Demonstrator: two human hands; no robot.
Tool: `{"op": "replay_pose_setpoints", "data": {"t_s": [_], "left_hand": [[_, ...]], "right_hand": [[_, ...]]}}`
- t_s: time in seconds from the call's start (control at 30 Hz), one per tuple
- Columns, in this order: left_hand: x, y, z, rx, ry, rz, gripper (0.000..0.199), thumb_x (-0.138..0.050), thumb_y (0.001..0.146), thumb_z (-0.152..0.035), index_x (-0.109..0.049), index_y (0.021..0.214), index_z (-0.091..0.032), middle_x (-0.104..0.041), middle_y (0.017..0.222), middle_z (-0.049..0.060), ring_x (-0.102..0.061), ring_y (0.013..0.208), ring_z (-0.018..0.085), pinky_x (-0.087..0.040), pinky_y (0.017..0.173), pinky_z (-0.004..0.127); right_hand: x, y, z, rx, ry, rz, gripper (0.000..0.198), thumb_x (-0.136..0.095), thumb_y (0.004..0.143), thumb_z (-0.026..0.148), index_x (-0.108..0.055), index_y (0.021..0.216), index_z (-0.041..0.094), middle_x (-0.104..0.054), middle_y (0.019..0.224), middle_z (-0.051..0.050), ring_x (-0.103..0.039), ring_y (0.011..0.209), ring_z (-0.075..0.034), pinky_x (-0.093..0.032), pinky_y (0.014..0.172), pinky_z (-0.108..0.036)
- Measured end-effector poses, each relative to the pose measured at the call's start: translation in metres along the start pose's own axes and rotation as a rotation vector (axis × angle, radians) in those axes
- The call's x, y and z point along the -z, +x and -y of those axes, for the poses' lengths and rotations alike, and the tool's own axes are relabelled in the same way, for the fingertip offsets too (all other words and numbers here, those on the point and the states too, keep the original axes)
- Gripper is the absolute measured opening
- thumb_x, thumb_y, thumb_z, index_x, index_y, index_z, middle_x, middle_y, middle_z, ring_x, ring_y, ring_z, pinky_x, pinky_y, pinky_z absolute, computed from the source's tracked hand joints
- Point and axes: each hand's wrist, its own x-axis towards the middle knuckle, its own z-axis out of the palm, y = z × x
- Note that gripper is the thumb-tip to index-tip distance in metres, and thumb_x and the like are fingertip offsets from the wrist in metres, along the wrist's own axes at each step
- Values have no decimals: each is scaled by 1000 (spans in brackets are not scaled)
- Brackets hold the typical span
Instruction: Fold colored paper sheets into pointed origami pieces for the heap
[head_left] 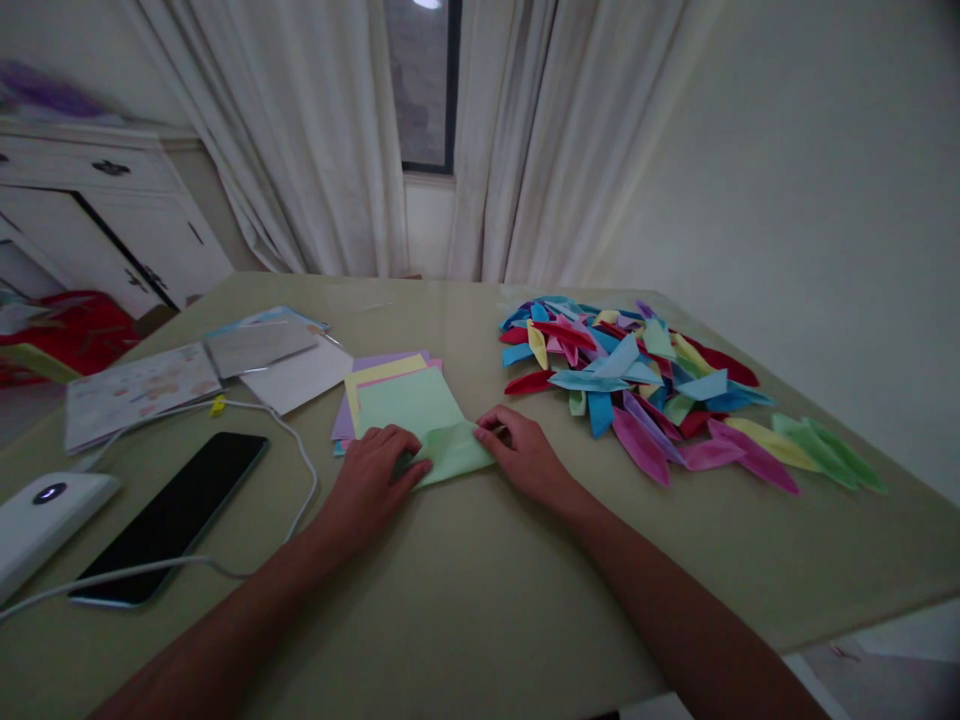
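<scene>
Folded sheet of light green paper point(455, 450), just below the centre of the frame, directly in front of a stack of square paper sheets in green, yellow, pink and purple point(409, 400). Its far edge meets or overlaps the stack's near edge; exact contact cannot be told.

Left hand point(379, 462): fingers curled, thumb and forefinger gripping the sheet's left end. Right hand point(521, 458): thumb and forefinger pinched on its right corner, remaining fingers bent.

Right of centre: loose heap of narrow, pointed folded paper pieces in blue, red, pink, purple, yellow and green point(619, 372), well apart from the stack.

Left of centre: white sheets and a clear sleeve point(262, 345), beside a pale card with a faint floral print point(139, 390). Lower left: black-screened smartphone point(176, 505), crossed by a white cable point(306, 465) with a yellow tag point(217, 405); white rounded power bank point(45, 520) at the left edge.

All on a pale greenish table point(480, 610). Top of the frame: whitish curtains point(300, 130) flanking a narrow dark-framed window point(420, 90). Upper left: white cabinet point(124, 220).
</scene>
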Motion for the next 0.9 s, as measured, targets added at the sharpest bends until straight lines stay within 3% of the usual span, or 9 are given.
{"op": "replay_pose_setpoints", "data": {"t_s": [0.1, 0.3, 0.47, 0.6, 0.67, 0.9], "left_hand": [[6, 1, -6, 51, -91, -17, 19, -64, 94, -39, -66, 90, -21, -71, 93, 6, -64, 90, 27, -45, 82, 42], [15, 1, -15, 188, -461, -209, 20, -74, 88, -40, -66, 91, -22, -69, 87, 1, -64, 80, 20, -51, 75, 33], [18, 2, -21, 237, -786, -316, 31, -85, 78, -39, -71, 100, -22, -74, 99, 2, -70, 92, 19, -57, 82, 29], [20, 2, -24, 324, -750, -282, 29, -78, 84, -48, -78, 94, -20, -78, 89, 4, -71, 82, 19, -57, 72, 28], [19, 0, -24, 326, -715, -325, 28, -79, 84, -48, -79, 90, -20, -78, 83, 3, -71, 77, 19, -57, 69, 26], [18, -6, -23, 182, -497, -471, 12, -78, 89, -35, -79, 88, -23, -78, 81, -2, -70, 71, 14, -55, 67, 22]], "right_hand": [[2, 0, 4, -24, 75, -9, 12, -66, 97, 29, -70, 93, 18, -71, 92, -4, -65, 85, -18, -48, 73, -29], [5, 2, 4, -31, 348, -29, 21, -76, 89, 40, -71, 90, 19, -75, 100, -5, -69, 91, -20, -54, 83, -32], [5, 3, 2, -45, 467, -22, 26, -83, 82, 45, -76, 84, 20, -75, 89, -3, -68, 79, -18, -53, 73, -31], [7, 3, 2, -25, 501, -58, 24, -87, 78, 42, -80, 84, 21, -78, 91, -5, -70, 84, -20, -55, 77, -32], [8, 2, 4, -3, 479, -54, 22, -86, 80, 42, -81, 86, 21, -79, 94, -6, -71, 86, -21, -55, 78, -33], [8, -3, 9, 52, 301, -4, 23, -71, 95, 40, -76, 91, 18, -76, 95, -7, -71, 86, -21, -55, 78, -34]]}}
